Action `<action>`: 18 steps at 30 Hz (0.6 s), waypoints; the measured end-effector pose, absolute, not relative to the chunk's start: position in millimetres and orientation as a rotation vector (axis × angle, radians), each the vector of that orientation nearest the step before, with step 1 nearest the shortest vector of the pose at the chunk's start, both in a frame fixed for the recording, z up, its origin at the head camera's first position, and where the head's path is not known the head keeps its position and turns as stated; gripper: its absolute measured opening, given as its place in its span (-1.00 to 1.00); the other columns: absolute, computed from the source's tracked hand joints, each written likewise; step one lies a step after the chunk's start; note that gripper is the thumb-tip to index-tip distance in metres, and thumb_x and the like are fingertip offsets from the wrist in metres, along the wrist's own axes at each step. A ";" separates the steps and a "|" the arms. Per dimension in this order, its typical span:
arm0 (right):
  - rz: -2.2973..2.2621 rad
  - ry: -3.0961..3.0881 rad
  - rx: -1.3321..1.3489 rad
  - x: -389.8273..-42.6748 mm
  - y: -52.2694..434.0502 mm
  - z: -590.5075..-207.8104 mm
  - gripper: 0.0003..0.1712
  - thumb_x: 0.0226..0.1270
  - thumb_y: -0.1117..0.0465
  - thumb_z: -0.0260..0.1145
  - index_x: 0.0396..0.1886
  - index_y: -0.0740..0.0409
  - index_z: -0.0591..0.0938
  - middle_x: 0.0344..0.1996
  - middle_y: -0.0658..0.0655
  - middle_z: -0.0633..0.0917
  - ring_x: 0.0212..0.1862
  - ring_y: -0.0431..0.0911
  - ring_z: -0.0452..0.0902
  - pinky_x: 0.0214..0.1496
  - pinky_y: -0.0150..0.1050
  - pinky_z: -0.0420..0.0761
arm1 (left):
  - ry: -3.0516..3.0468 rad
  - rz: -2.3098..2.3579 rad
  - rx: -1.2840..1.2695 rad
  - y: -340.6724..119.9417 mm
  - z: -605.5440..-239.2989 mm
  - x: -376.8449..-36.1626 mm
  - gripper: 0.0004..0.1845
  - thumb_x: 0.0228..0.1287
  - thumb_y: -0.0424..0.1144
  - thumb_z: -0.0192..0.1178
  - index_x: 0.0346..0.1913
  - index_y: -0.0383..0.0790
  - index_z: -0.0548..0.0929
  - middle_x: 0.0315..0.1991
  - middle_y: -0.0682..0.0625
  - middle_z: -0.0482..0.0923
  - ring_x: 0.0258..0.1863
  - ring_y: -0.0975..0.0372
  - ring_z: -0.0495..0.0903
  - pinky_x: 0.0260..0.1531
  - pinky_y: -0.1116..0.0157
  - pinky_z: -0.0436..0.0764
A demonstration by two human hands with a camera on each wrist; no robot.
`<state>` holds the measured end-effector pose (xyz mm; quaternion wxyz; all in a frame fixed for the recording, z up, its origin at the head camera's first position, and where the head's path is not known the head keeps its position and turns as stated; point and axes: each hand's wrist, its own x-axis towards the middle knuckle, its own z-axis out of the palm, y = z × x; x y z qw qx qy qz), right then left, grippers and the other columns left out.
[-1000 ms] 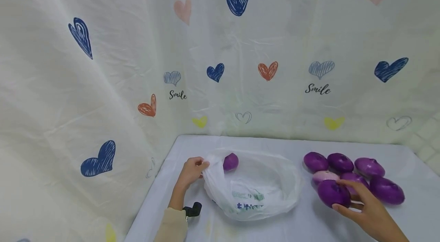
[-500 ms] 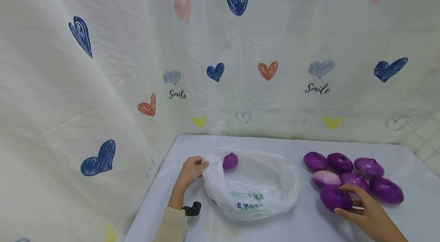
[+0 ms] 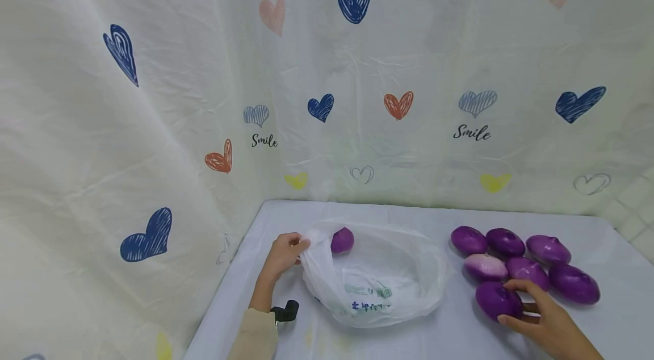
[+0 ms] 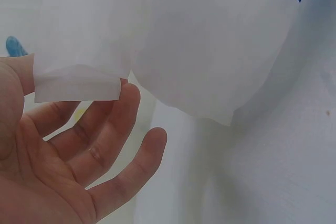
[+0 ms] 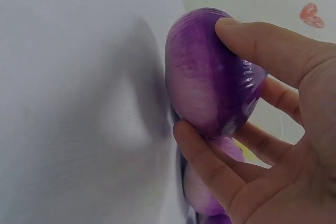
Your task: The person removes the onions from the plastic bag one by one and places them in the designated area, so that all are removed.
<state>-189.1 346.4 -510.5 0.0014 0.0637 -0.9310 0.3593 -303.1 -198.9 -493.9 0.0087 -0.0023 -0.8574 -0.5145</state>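
My left hand [image 3: 284, 254] pinches the rim of a white plastic bag [image 3: 378, 320], whose mouth stands wide. In the left wrist view, the thumb goes behind the bag's edge [image 4: 79, 85] while the lower fingers hang apart. Inside the bag lies one purple onion [image 3: 342, 241]. On the right, my right hand [image 3: 544, 314] holds another purple onion [image 3: 498, 300] between thumb and fingers, low over the table in front of the pile. The right wrist view shows this onion [image 5: 210, 72] close to the tabletop, thumb on one side and fingers on the other.
Several more purple onions [image 3: 574, 283] sit clustered at the table's right, one of them paler [image 3: 485, 266]. A black device [image 3: 286, 311] is strapped at the left wrist. A white curtain [image 3: 409, 65] printed with hearts hangs behind the white table [image 3: 409, 209].
My right hand has lowered the onion slightly toward the table, in front of the pile, so the paler onion behind shows more. The left hand and the bag have stayed put.
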 end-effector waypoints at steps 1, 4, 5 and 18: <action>1.131 -2.922 0.203 -189.3 346.9 -511.4 -0.19 0.25 0.09 0.53 0.34 0.33 0.36 0.27 0.47 0.45 -0.07 -0.09 0.70 -0.20 -0.43 0.66 | -2.679 -1.609 -0.007 -198.9 -493.9 -303.1 -0.75 0.43 -0.08 0.26 -0.19 -0.23 0.70 -0.29 -0.04 0.66 -0.35 0.20 0.59 -0.36 0.26 0.68; 1.130 -2.920 0.203 -189.0 347.9 -514.2 -0.20 0.23 0.08 0.54 0.33 0.30 0.37 0.25 0.35 0.49 -0.05 -0.09 0.71 -0.19 -0.43 0.66 | -2.678 -1.617 -0.003 -198.9 -493.9 -303.3 -0.75 0.43 -0.08 0.27 -0.18 -0.22 0.71 -0.29 -0.04 0.67 -0.35 0.20 0.59 -0.36 0.27 0.68; 1.135 -2.919 0.205 -188.9 348.3 -514.9 -0.20 0.23 0.07 0.54 0.33 0.30 0.37 0.25 0.35 0.49 -0.07 -0.19 0.69 -0.19 -0.43 0.66 | -2.676 -1.619 -0.001 -198.8 -493.9 -303.4 -0.75 0.43 -0.08 0.27 -0.18 -0.22 0.71 -0.29 -0.04 0.67 -0.36 0.21 0.59 -0.36 0.27 0.68; 1.153 -2.872 0.241 -188.2 352.1 -522.2 -0.28 0.24 0.14 0.53 0.29 0.25 0.41 0.20 -0.15 0.50 -0.15 -0.65 0.42 -0.19 -0.43 0.66 | -2.683 -1.613 0.007 -199.5 -495.8 -304.9 -0.75 0.43 -0.07 0.27 -0.17 -0.22 0.71 -0.28 -0.05 0.68 -0.35 0.20 0.60 -0.35 0.27 0.68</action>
